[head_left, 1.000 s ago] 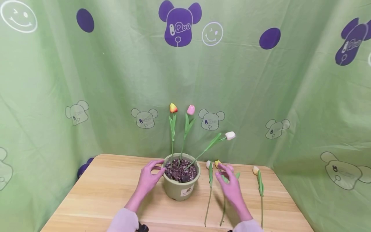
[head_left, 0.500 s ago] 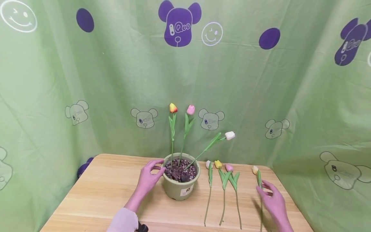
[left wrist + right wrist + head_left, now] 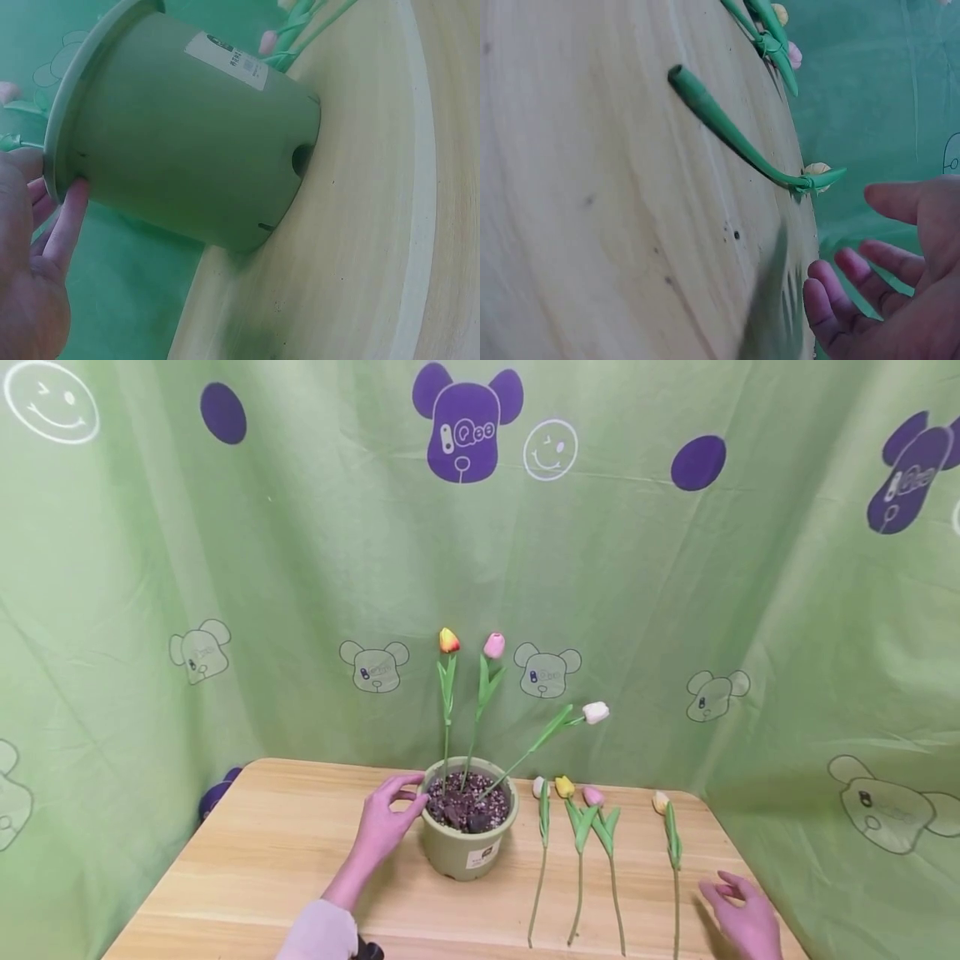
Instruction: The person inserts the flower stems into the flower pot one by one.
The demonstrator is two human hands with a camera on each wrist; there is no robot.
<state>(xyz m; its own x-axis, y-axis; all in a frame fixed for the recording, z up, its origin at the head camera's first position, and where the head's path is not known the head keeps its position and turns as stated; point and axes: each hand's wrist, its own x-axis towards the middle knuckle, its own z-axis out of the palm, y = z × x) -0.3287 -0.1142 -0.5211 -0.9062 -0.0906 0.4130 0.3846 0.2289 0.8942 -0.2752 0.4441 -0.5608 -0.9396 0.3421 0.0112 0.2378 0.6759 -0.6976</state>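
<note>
My left hand [image 3: 387,821] pinches the left rim of a green flowerpot [image 3: 459,857]. In the left wrist view one fingertip presses the pot's wall [image 3: 172,127] just under the rim. Dark soil fills the pot, and three artificial tulips stand in it: a red-yellow tulip [image 3: 448,641], a pink tulip [image 3: 493,646] and a white tulip [image 3: 596,712] leaning far right. Over the table's right side my right hand [image 3: 744,917] holds nothing, its fingers loosely bent. Nearest to it lies a cream tulip [image 3: 673,835], whose stem [image 3: 720,127] points toward the wrist camera.
On the wooden table [image 3: 247,860], right of the pot, lie a white tulip [image 3: 544,814], a yellow tulip [image 3: 565,787] and a pink tulip [image 3: 593,795], side by side. A green patterned curtain [image 3: 300,527] surrounds the table's back and sides.
My right hand has moved right and toward me, from above the yellow and pink tulips, past the cream tulip, to the table's right side. The left hand and pot stay put.
</note>
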